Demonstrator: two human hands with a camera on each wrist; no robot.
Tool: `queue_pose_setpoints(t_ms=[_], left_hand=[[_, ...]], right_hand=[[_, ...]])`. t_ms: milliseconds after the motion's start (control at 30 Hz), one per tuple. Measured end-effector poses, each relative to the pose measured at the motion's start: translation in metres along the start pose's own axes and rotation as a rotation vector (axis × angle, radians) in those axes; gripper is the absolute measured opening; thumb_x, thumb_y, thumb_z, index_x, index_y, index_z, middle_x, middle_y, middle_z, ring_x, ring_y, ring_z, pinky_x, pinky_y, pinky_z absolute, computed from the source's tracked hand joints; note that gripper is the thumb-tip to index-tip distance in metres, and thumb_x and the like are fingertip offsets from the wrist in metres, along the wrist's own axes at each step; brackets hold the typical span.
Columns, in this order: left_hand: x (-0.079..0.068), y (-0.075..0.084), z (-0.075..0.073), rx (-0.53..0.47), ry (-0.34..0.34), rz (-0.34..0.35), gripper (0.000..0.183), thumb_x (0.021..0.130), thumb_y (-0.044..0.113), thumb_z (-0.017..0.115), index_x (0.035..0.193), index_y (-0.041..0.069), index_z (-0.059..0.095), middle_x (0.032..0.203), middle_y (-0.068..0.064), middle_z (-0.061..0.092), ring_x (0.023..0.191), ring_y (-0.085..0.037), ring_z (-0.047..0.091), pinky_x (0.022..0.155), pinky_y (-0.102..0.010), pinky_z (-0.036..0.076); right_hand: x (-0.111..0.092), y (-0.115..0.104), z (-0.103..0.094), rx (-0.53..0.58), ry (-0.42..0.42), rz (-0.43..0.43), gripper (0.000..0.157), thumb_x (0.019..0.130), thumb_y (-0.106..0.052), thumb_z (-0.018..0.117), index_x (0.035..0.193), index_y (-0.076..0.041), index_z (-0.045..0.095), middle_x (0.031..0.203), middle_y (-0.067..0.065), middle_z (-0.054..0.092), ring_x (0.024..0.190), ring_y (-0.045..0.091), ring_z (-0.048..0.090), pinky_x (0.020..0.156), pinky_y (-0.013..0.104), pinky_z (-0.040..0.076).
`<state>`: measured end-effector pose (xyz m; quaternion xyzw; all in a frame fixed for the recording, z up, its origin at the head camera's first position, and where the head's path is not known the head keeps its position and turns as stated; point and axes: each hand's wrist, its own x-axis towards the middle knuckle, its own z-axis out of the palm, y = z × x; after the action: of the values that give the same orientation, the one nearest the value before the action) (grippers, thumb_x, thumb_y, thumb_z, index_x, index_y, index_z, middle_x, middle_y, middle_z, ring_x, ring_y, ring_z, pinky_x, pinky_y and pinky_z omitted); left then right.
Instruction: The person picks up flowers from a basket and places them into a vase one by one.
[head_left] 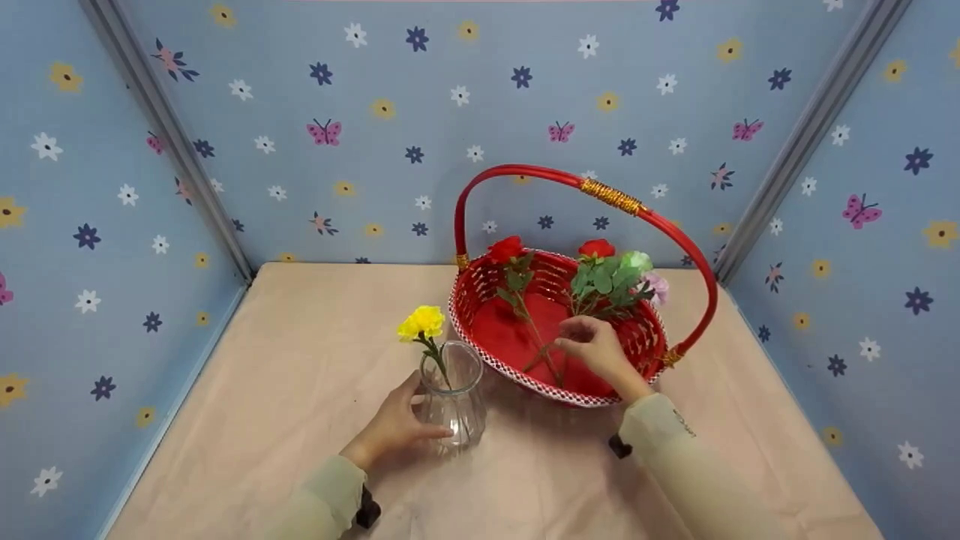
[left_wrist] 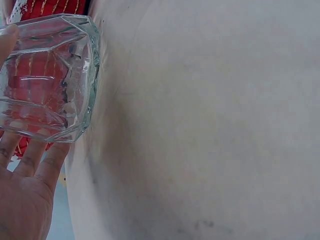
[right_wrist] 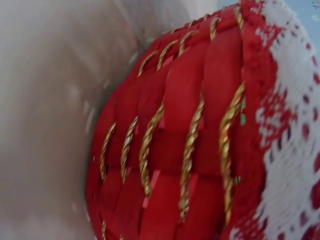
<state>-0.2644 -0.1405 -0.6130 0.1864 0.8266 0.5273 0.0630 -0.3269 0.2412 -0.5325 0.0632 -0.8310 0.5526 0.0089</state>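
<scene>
My left hand holds a clear glass vase from its left side, thumb in front and fingers behind. In the left wrist view the vase's faceted base lies between the thumb and the other fingers. A yellow flower stands in the vase, leaning left. Over the red woven basket hovers my right hand, fingers loosely bent, with nothing visible between them. Beside it lies a long-stemmed red rose. Another red rose, a pale green flower and a pink-lilac flower sit behind that hand.
The basket's tall red handle arches over it, wrapped in gold at the top. White lace trim runs along the basket's rim. A pale cloth covers the table, with flower-patterned walls on three sides.
</scene>
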Motion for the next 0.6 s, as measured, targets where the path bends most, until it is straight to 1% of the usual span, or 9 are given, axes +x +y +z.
queue_pose_setpoints(t_ms=[100, 200, 367, 600], left_hand=[[0.0, 0.0, 0.0, 0.01, -0.001, -0.002, 0.101, 0.071, 0.035, 0.098, 0.151, 0.009, 0.042, 0.139, -0.012, 0.062, 0.135, -0.036, 0.057, 0.114, -0.058, 0.049], [0.0, -0.001, 0.0, 0.015, -0.001, -0.006, 0.103, 0.071, 0.035, 0.098, 0.153, 0.008, 0.041, 0.14, -0.013, 0.062, 0.135, -0.036, 0.057, 0.114, -0.059, 0.049], [0.0, -0.001, 0.001, 0.008, -0.002, -0.012, 0.106, 0.071, 0.035, 0.098, 0.155, 0.009, 0.039, 0.142, -0.015, 0.061, 0.135, -0.038, 0.058, 0.113, -0.058, 0.05], [0.001, -0.002, 0.0, 0.013, 0.0, -0.005, 0.105, 0.07, 0.035, 0.099, 0.154, 0.012, 0.039, 0.143, -0.014, 0.06, 0.135, -0.038, 0.058, 0.113, -0.057, 0.051]], right_hand=[[0.0, 0.004, -0.002, -0.023, 0.02, 0.006, 0.029, 0.092, -0.01, 0.08, 0.119, -0.002, 0.073, 0.115, 0.018, 0.074, 0.093, 0.015, 0.066, 0.076, 0.021, 0.057], [0.0, 0.008, -0.003, -0.038, 0.034, 0.016, 0.03, 0.092, -0.009, 0.08, 0.12, -0.001, 0.072, 0.115, 0.018, 0.073, 0.093, 0.016, 0.066, 0.076, 0.021, 0.056], [0.0, 0.014, -0.005, -0.058, 0.058, 0.024, 0.032, 0.091, -0.008, 0.08, 0.12, 0.001, 0.071, 0.115, 0.023, 0.072, 0.092, 0.016, 0.065, 0.077, 0.021, 0.055], [0.003, 0.019, -0.005, -0.075, 0.087, 0.068, 0.037, 0.089, -0.011, 0.083, 0.12, 0.004, 0.07, 0.106, 0.015, 0.073, 0.092, 0.018, 0.066, 0.078, 0.023, 0.055]])
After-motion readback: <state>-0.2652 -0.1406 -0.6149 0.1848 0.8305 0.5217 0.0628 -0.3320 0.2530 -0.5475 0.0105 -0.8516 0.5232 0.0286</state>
